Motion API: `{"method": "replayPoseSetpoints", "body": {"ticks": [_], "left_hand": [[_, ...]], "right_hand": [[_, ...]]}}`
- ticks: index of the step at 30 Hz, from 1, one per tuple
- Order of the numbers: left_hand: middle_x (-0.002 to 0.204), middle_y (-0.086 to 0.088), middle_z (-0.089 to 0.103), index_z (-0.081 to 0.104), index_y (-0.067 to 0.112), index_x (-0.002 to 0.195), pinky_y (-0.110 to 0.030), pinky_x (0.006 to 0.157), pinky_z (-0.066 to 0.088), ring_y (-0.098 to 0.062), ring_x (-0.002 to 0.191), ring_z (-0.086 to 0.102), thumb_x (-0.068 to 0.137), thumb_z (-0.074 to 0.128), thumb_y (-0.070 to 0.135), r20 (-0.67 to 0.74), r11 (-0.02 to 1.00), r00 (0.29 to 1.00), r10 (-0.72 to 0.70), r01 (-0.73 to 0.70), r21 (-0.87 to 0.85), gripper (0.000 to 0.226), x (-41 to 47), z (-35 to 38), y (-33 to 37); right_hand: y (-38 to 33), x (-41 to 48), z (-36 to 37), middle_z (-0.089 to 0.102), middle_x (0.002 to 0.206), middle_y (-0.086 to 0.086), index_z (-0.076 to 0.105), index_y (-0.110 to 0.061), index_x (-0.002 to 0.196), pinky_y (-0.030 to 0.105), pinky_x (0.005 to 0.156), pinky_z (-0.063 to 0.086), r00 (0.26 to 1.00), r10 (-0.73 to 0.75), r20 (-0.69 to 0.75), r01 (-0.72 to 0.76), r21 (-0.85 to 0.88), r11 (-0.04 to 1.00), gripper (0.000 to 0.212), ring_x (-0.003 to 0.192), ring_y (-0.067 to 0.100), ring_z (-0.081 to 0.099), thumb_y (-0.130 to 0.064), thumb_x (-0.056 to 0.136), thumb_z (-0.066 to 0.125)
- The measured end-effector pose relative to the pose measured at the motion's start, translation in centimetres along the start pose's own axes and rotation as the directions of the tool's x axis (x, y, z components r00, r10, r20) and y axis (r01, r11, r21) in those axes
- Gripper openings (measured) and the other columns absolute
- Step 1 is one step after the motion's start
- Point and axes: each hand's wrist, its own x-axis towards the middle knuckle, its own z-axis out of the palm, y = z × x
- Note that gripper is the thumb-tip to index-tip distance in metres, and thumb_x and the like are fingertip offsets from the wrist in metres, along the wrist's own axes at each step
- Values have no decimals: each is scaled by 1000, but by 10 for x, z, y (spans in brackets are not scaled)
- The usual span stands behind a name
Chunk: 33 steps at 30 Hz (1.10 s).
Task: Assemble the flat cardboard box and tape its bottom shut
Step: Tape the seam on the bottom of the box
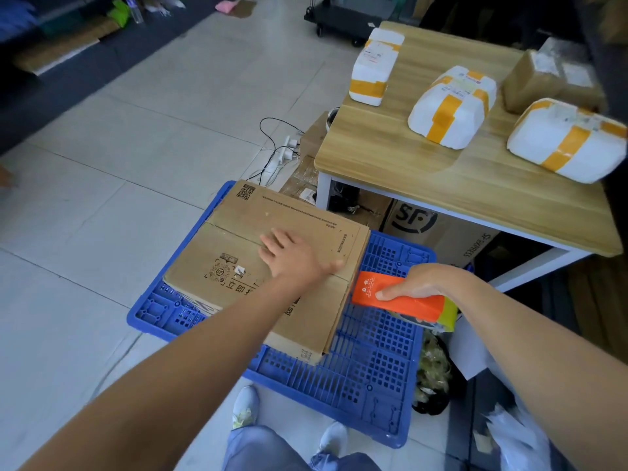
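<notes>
Left hand [295, 256] flat on box [238, 246], lengthwise away.

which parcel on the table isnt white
The brown parcel at the far right of the table; the other three are white with yellow tape.

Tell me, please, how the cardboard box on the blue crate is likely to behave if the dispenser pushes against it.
The cardboard box looks empty, so probably light and apt to slide on the smooth plastic blue crate. The left hand, pressing flat on top, should steady it. Its flaps likely flex under the tape dispenser held in the right hand.
</notes>
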Motion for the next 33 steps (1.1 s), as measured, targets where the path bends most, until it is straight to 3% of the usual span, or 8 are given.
{"method": "replayPoseSetpoints", "body": {"ticks": [2, 10, 16, 21, 25, 28, 31, 33], "left_hand": [[154, -27, -16, -12, -4, 146, -56, 114, -4, -45, 141, -16, 66, 43, 85, 24, 1000, 1000, -1, 1, -8, 132, -4, 10, 10], [151, -23, -30, -24, 2, 144, -51, 113, -14, -36, 139, -29, 69, 37, 86, 63, 997, 995, 76, -77, 8, 128, -8, 21, 17], [146, -22, -38, -32, 3, 139, -52, 110, -18, -37, 135, -35, 65, 27, 91, 165, 996, 984, 69, -77, 44, 130, -2, 13, 14], [146, -20, -40, -34, 6, 139, -52, 110, -19, -35, 135, -37, 57, 24, 96, 201, 997, 979, 43, -54, 48, 136, -7, 8, 16], [146, -20, -39, -34, 5, 139, -52, 110, -18, -35, 135, -37, 56, 24, 97, 183, 997, 982, 48, -60, 58, 137, -9, 7, 12], [145, -21, -40, -34, 5, 139, -53, 110, -18, -35, 134, -37, 55, 26, 97, 189, 996, 980, 55, -68, 63, 139, -11, 10, 20], [145, -21, -40, -35, 4, 139, -53, 111, -16, -35, 135, -37, 56, 27, 97, 186, 995, 982, 43, -58, 76, 138, -11, 10, 20], [146, -21, -38, -33, 4, 139, -53, 111, -16, -35, 135, -36, 58, 31, 95, 175, 997, 984, 35, -48, 67, 138, -11, 11, 18]], "right_hand": [[0, -1, 0, 35, 152, 7, 37, -13, 144, 37, 103, 37, 1000, -1, 5, 1, -7, 1000, 101, 135, 28, 41, -80, 70, 51], [6, 3, 8, 43, 145, 7, 43, -14, 139, 38, 100, 41, 999, -26, 26, 25, 57, 998, 100, 127, 28, 48, -82, 67, 53], [46, -2, 11, 57, 131, 2, 56, -22, 128, 43, 104, 44, 994, -77, 80, 64, 162, 985, 127, 114, 26, 59, -96, 26, 54], [67, -13, 10, 72, 107, 8, 64, -17, 113, 43, 93, 53, 973, -163, 162, 98, 351, 931, 105, 97, 27, 71, -81, 32, 72], [95, -33, 10, 75, 88, 2, 64, -19, 102, 34, 79, 57, 976, -121, 182, 61, 305, 950, 58, 80, 21, 72, -67, 68, 66], [100, -34, 19, 65, 102, -5, 59, -30, 97, 32, 86, 49, 996, -11, 84, -4, 172, 985, 54, 90, 18, 65, -74, 67, 60], [80, -16, 35, 45, 143, 1, 47, -25, 136, 36, 102, 40, 999, -33, -6, 34, 114, 993, 99, 125, 25, 50, -85, 58, 58], [60, -6, 46, 31, 155, 5, 32, -18, 147, 39, 107, 36, 999, -37, 4, 36, 142, 989, 108, 136, 29, 38, -81, 64, 58]]}}
